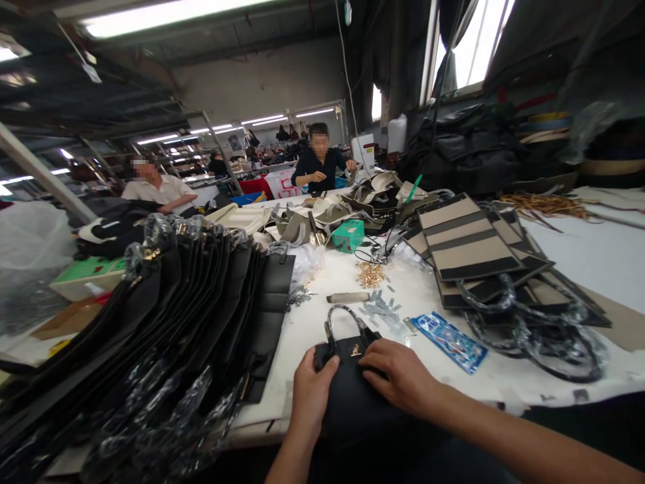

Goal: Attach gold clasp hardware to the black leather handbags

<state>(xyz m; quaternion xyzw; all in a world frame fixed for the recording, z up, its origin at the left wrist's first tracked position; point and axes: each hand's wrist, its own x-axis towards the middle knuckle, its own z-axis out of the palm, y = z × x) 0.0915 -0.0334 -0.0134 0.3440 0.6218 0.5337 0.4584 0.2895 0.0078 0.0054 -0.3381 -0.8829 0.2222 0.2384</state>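
Observation:
A black handbag (347,386) with a plastic-wrapped handle (344,310) is at the table's near edge, its top part over the tabletop. My left hand (313,386) grips the bag's left upper side, thumb on the front face and fingers behind. On the right upper side, my right hand (398,376) is closed, fingers curled onto the front beside a small gold emblem (355,350). The right thumb is hidden. Beyond the handle lie a short roll (347,297), scattered flat metal strips (383,309) and a heap of small gold-coloured pieces (370,275).
Black bag panels (201,296) with wrapped handles stand packed on the left. Beige-and-black panels (468,242) are stacked at right, near a blue packet (449,340). A green box (347,236) stands farther back. One person (322,161) sits across the table, another (158,188) at left.

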